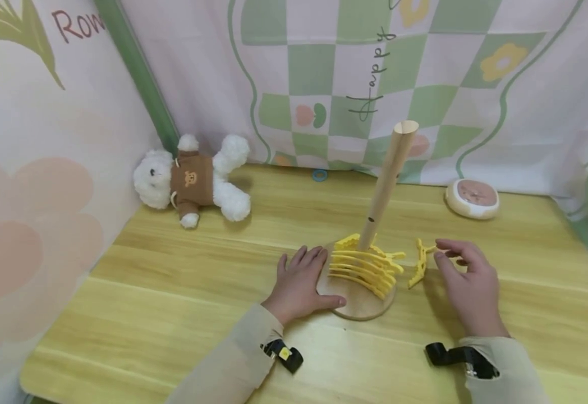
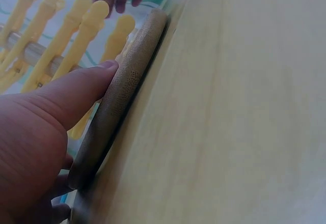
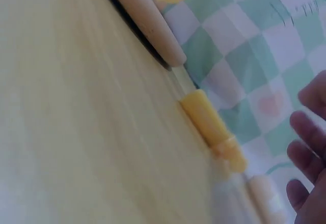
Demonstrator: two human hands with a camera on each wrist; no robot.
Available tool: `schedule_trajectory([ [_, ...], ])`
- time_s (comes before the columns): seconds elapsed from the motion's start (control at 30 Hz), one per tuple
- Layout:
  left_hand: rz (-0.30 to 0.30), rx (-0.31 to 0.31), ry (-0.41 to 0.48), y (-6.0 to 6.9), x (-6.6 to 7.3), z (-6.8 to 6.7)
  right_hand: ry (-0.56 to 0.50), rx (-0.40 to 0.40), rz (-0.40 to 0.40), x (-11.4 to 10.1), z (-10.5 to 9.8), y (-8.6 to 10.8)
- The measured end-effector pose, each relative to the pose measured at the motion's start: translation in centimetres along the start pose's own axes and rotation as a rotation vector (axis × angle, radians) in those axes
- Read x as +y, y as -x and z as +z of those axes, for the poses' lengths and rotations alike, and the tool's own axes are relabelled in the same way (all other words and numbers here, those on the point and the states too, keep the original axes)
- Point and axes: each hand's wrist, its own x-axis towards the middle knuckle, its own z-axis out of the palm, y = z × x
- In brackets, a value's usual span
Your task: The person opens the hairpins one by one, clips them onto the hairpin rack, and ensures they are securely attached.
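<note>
A wooden post (image 1: pixel 389 174) stands upright on a round wooden base (image 1: pixel 362 308). Several yellow alligator hair clips (image 1: pixel 362 268) are stacked around its lower part. My left hand (image 1: pixel 301 286) rests at the base's left edge, fingers spread and fairly straight; its thumb (image 2: pixel 86 89) lies over the rim in the left wrist view. One loose yellow hair clip (image 1: pixel 419 265) lies on the table right of the base, also seen as a yellow clip (image 3: pixel 209 124) in the right wrist view. Beside it, my right hand (image 1: pixel 471 286) hovers with loosely bent fingers, holding nothing.
A white plush toy (image 1: pixel 193 182) in a brown shirt lies at the back left of the wooden table (image 1: pixel 173 314). A small rounded clock-like object (image 1: pixel 473 198) sits at the back right. Near the printed curtain (image 1: pixel 311 73) is a blue ring (image 1: pixel 320 175).
</note>
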Motion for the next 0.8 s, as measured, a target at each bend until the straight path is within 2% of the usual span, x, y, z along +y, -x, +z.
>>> schedule_trajectory([
  [0.1, -0.004, 0.000, -0.009, 0.0, 0.0, 0.0, 0.045, -0.088, 0.016, 1.1, -0.2, -0.5],
  [0.27, -0.004, -0.004, -0.016, -0.2, -0.1, 0.1, 0.082, -0.289, 0.041, 2.6, -0.7, -1.4],
  [0.37, 0.001, -0.007, -0.014, -0.1, -0.1, 0.2, 0.128, -0.368, 0.066, 3.0, -0.8, -1.6],
  [0.6, 0.007, -0.009, 0.006, 0.0, -0.2, 0.1, 0.203, -0.377, 0.030, 3.2, -0.8, -1.6],
  [0.8, 0.009, -0.013, 0.016, 0.1, -0.2, 0.1, 0.210, -0.333, 0.131, 3.2, -1.2, -1.0],
])
